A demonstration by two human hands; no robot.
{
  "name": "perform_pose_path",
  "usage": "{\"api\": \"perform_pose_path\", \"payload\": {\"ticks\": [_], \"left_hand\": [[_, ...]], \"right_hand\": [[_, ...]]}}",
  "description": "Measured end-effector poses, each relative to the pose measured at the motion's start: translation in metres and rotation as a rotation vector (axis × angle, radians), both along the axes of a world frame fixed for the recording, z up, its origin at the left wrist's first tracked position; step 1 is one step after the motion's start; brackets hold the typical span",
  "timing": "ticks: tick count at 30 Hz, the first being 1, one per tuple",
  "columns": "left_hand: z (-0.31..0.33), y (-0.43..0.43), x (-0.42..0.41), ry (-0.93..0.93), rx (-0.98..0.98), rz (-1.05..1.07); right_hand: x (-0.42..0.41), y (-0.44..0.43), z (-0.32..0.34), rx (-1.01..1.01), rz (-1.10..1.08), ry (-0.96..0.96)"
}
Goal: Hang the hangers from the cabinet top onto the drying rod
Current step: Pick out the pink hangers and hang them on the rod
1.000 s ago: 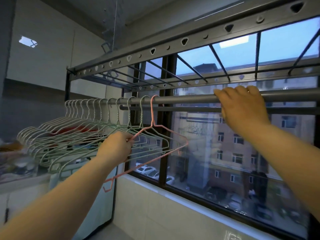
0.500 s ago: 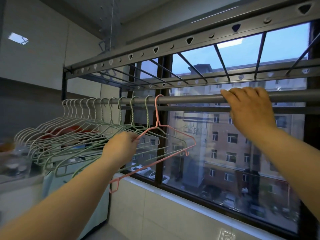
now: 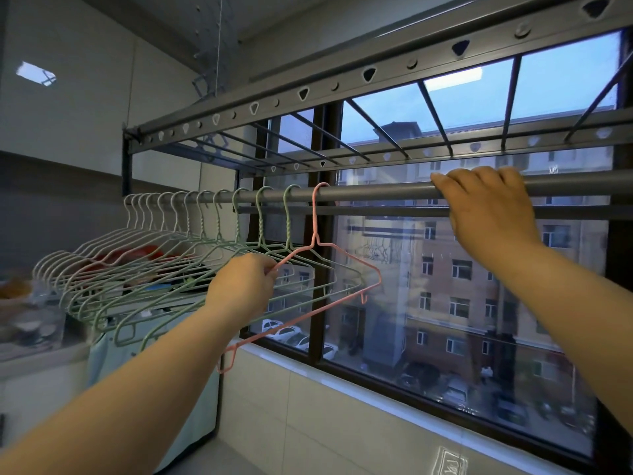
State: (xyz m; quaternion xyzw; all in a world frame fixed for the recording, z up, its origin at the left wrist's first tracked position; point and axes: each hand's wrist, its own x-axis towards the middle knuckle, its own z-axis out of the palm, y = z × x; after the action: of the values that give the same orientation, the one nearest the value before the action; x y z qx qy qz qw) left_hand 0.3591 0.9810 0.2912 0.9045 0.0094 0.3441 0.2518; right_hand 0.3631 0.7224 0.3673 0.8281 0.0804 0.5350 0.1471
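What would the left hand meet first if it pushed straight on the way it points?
Beyond the pink wire hanger that its grip pinches, the left hand heads for the dark upright window frame, which it would probably meet first; depth is unclear.

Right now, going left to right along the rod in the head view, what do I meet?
Along the rod: white hangers → green hangers → pink hanger → right hand, gripping the rod.
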Motion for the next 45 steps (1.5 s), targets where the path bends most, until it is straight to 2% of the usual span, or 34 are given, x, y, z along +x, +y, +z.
{"api": "perform_pose_path", "payload": {"ticks": [10,14,17,22,28,31,35,45], "left_hand": [[0.003,0.01,-0.006,-0.021,0.018,0.018],[0.003,0.013,-0.014,-0.09,-0.002,-0.001],[0.001,0.013,-0.02,-0.216,0.03,-0.026],[-0.016,-0.01,-0.033,-0.366,0.086,-0.206],[-0.063,-0.062,-0.033,-0.231,-0.057,-0.393],[-0.094,-0.113,-0.038,-0.156,-0.041,-0.467],[-0.128,-0.217,-0.063,-0.044,0.072,-0.613],[-0.177,-0.544,-0.216,0.196,0.143,-1.062]], "right_hand": [[0.008,0.006,0.001,-0.015,0.012,-0.039],[0.015,0.004,-0.003,-0.03,0.087,-0.178],[0.018,0.003,-0.011,-0.046,0.129,-0.269],[0.013,-0.014,-0.036,-0.085,0.168,-0.351],[-0.012,-0.062,-0.092,-0.061,0.158,-0.35],[-0.037,-0.106,-0.124,-0.035,0.081,-0.301],[-0.096,-0.19,-0.165,0.007,-0.09,-0.179],[-0.348,-0.459,-0.268,0.241,-0.646,0.129]]}}
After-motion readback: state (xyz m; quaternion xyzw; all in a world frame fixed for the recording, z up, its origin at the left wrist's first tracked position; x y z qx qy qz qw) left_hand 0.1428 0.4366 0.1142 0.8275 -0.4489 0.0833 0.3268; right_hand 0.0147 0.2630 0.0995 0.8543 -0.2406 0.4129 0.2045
